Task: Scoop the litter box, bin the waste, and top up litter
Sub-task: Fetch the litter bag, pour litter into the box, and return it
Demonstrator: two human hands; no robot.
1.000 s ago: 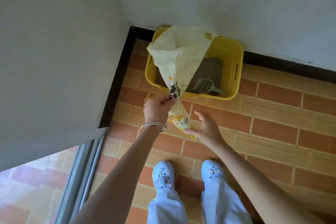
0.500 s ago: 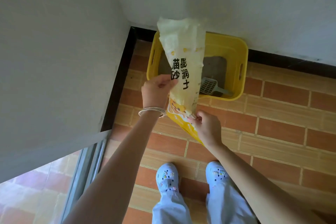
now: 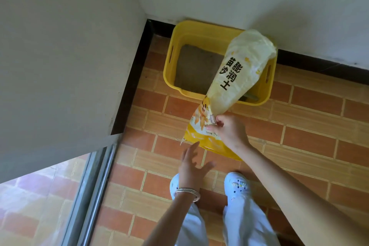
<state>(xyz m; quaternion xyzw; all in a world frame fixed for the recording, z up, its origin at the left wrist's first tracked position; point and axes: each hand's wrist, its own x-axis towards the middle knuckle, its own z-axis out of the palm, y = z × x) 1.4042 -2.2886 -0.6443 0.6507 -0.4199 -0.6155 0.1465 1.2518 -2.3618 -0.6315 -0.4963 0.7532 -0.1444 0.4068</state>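
Upper right of centre, the litter bag [image 3: 235, 78] slants over the yellow litter box [image 3: 173, 50], which stands on the tiled floor in the wall corner. The bag's long axis runs from its yellow bottom end, at mid-frame, up and rightward to the pale crumpled mouth above the box's right half. Grey litter [image 3: 195, 68] shows in the left half.

Right hand [image 3: 229, 130]: fingers curled, pinching the bag near its lower end.

Left hand [image 3: 191, 168]: fingers spread, holding nothing, just below the bag's bottom corner and apparently apart from it.

Judgement: this is the top-up step, and the left hand, the nearer to the free bottom corner, is placed to raise it. Whether litter is flowing cannot be told.
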